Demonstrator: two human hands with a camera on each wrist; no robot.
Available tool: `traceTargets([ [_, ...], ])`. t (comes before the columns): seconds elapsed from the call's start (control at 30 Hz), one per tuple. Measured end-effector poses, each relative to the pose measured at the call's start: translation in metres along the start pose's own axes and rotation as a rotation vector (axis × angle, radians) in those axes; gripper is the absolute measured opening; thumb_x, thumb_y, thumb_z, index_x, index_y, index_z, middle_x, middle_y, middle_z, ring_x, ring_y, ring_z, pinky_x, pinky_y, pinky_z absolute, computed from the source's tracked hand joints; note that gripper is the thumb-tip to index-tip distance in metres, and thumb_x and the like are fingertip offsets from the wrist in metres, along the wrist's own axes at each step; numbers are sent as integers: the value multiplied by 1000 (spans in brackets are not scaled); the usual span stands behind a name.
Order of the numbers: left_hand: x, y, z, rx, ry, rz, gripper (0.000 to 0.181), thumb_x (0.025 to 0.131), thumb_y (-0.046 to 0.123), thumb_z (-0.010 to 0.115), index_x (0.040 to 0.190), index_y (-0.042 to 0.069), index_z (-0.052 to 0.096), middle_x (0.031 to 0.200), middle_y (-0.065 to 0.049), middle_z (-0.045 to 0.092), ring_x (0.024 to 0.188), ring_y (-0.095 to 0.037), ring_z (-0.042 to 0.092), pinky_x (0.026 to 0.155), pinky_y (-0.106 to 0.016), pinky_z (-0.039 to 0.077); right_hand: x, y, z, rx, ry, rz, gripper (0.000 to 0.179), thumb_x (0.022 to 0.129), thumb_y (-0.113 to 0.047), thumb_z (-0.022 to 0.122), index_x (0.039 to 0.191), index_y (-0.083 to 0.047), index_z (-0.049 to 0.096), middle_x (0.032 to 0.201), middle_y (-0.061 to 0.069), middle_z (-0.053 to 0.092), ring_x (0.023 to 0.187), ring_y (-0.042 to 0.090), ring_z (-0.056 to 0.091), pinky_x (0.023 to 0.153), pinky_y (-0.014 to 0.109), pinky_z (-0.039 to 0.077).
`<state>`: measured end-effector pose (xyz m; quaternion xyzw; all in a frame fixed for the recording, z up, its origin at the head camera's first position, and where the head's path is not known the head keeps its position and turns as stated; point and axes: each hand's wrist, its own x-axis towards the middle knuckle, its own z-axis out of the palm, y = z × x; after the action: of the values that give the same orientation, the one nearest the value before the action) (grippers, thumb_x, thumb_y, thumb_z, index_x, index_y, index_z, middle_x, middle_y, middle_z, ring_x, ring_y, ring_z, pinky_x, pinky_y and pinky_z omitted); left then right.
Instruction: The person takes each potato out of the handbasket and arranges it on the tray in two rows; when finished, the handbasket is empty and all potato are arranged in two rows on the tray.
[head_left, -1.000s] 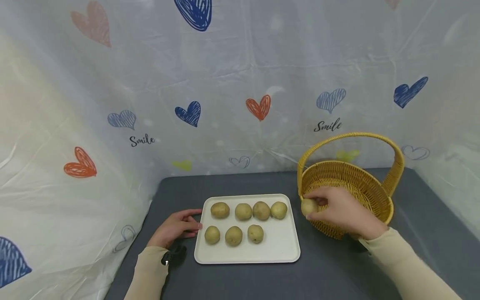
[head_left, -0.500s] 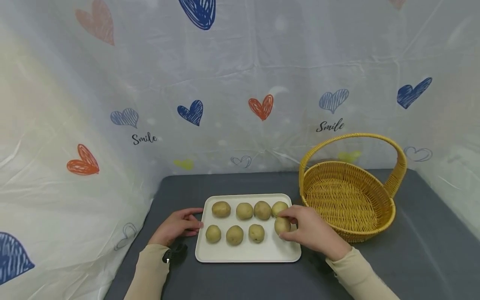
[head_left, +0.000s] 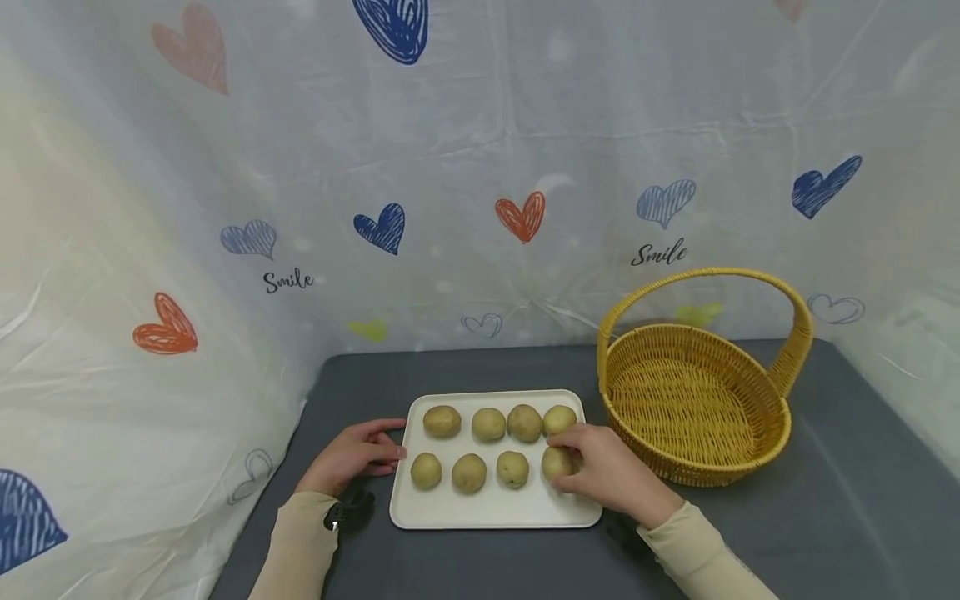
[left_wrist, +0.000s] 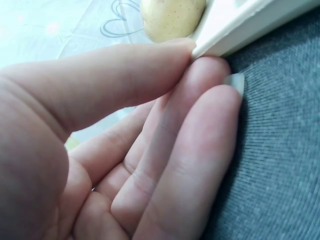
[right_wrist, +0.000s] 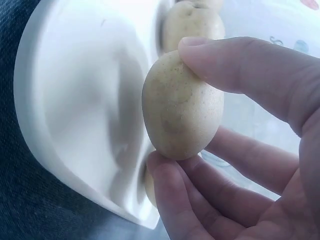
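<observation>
A potato (right_wrist: 182, 105) is pinched between the thumb and fingertips of my right hand (head_left: 611, 471), over the right end of the white tray (head_left: 495, 512). In the head view that potato lines up with the front row, just in front of the back row's rightmost potato (head_left: 559, 419). My left hand (head_left: 358, 454) pinches the tray's left edge; the left wrist view shows the thumb (left_wrist: 135, 70) on the rim and fingertips against its side. Several more potatoes lie on the tray in two rows, among them a front-row one (head_left: 513, 469).
A yellow wicker basket (head_left: 693, 458) with a tall arched handle stands right of the tray, with nothing inside. Dark grey cloth (head_left: 450, 567) covers the table. Behind hangs a pale curtain (head_left: 442, 125) printed with hearts.
My right hand has carried the potato from the basket's near left rim leftward to the tray's right end, then slightly lower. My left hand has stayed at the tray's edge.
</observation>
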<state>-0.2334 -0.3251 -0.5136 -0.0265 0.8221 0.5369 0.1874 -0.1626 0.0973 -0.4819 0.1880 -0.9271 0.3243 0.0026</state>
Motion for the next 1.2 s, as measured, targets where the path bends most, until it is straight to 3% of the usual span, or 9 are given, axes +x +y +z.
traceTargets([
  [0.67,-1,-3,-3,16,-24,28,74,91,24,89,156,12,58,99,-10,75,88,-18,76,81,-34,67,1,-3,5,-56,-4,-27,45,73,-18,96,115,-9,83,102,-5,78,87,6,64,74,24,52],
  [1.0,-6,1,-5,15,-19,14,74,90,23,90,156,11,58,99,-10,75,87,-18,76,80,-34,67,2,-4,4,-14,-39,17,53,75,-20,97,124,-8,80,102,-4,75,87,10,62,74,25,51],
  [1.2,1,3,-5,24,-28,28,74,90,24,90,156,13,58,99,-11,74,88,-20,76,81,-33,67,-2,-8,-8,20,-10,68,58,78,-30,99,129,-10,78,115,1,78,99,17,71,83,34,59],
])
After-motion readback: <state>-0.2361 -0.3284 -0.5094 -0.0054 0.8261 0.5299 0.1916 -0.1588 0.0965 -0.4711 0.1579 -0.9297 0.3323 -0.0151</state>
